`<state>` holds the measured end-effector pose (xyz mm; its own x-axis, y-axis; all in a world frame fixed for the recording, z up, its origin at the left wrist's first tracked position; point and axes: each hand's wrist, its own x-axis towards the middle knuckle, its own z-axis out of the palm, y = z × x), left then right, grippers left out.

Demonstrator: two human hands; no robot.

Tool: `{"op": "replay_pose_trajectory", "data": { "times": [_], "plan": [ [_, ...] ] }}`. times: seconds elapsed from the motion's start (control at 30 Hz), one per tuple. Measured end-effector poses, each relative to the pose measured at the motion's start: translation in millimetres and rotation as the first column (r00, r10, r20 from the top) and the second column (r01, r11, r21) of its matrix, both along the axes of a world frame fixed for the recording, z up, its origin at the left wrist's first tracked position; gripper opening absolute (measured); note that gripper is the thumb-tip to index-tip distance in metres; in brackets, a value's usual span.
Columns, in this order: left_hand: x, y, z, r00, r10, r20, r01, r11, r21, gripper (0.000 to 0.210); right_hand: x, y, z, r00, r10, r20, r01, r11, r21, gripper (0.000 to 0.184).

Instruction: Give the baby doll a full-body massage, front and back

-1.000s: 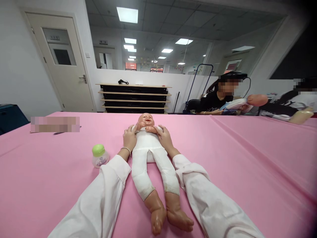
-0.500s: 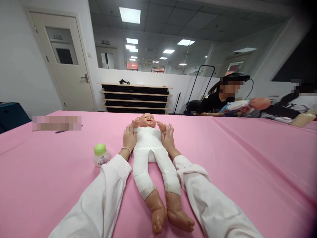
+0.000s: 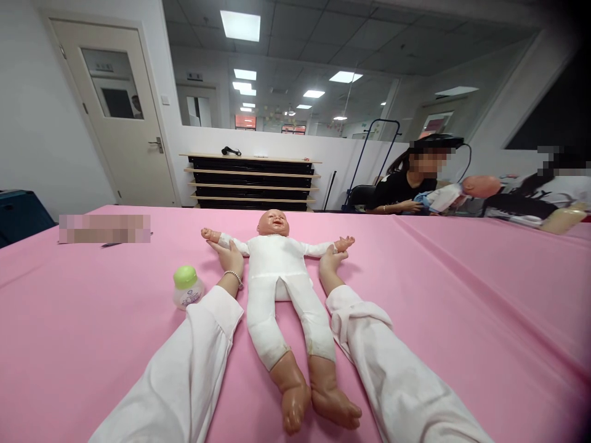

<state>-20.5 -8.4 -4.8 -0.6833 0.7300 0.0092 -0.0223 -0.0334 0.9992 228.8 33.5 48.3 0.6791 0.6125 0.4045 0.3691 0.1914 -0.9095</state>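
Note:
A baby doll (image 3: 277, 258) in a white suit lies face up on the pink-covered table (image 3: 415, 289), its head away from me and its bare feet towards me. Both doll arms are stretched out sideways. My left hand (image 3: 231, 261), below a beaded bracelet, grips the doll's arm on the left near the wrist, thumb on top. On the other side my right hand (image 3: 330, 266) has hold of the opposite doll arm close to its hand. Some of my fingers are hidden beneath the arms. Left of my left wrist stands a jar with a green lid (image 3: 186, 278).
A blurred-out item (image 3: 105, 229) lies at the table's far left. A person (image 3: 406, 181) at the back right handles another doll (image 3: 480, 186), with a second person (image 3: 561, 191) beside them. Behind the table are a shelf rack (image 3: 252, 181) and a door (image 3: 113, 135).
My hands have moved apart, drawing the doll's arms from bent beside its head to spread outward. At the back right, the other doll has shifted slightly.

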Motion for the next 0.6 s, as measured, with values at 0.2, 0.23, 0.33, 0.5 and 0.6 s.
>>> {"op": "replay_pose_trajectory", "data": {
  "times": [0.2, 0.23, 0.33, 0.5, 0.6],
  "plan": [
    [0.8, -2.2, 4.3, 0.993, 0.028, -0.117, -0.020, 0.997, 0.073, 0.072, -17.6, -17.5, 5.0, 0.916, 0.139, 0.376, -0.193, 0.975, 0.112, 0.053],
    [1.0, -2.8, 4.8, 0.988, 0.014, -0.154, 0.000, 0.996, 0.088, 0.070, -19.5, -19.4, 4.7, 0.882, 0.156, 0.445, -0.217, 0.972, 0.089, 0.053],
    [2.1, -4.4, 5.9, 0.963, -0.038, -0.265, 0.067, 0.993, 0.102, 0.069, -23.8, -22.3, 2.2, 0.776, 0.246, 0.581, -0.293, 0.956, -0.013, 0.051],
    [4.4, -2.1, 6.3, 0.884, -0.104, -0.456, 0.190, 0.971, 0.146, 0.065, -28.1, -21.1, 0.4, 0.524, 0.367, 0.768, -0.394, 0.904, -0.164, 0.046],
    [5.2, 1.8, 5.1, 0.796, -0.160, -0.583, 0.284, 0.950, 0.127, 0.064, -29.6, -20.1, 2.2, 0.417, 0.384, 0.824, -0.377, 0.898, -0.227, 0.046]
  ]
}}
